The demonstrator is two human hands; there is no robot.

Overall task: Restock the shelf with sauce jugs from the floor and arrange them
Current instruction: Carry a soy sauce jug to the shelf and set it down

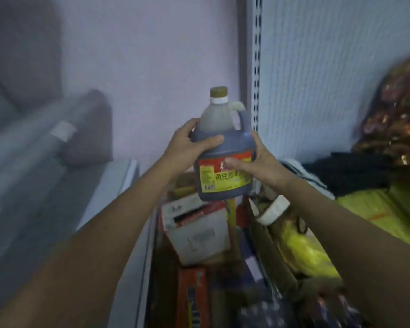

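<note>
A dark sauce jug (223,150) with a yellow cap, a side handle and a red and yellow label is held upright in the air at the centre of the head view. My left hand (187,143) grips its left shoulder, thumb across the front. My right hand (256,159) grips its right side, thumb lying over the label. The jug hangs in front of the shelf's slotted metal upright (256,67).
Below the jug lie cardboard boxes (199,228), an orange box (192,299) and a white-capped container (273,209). Yellow packs (374,209) and shiny brown packets (400,114) fill the shelf at right. A white ledge (118,171) runs along the left.
</note>
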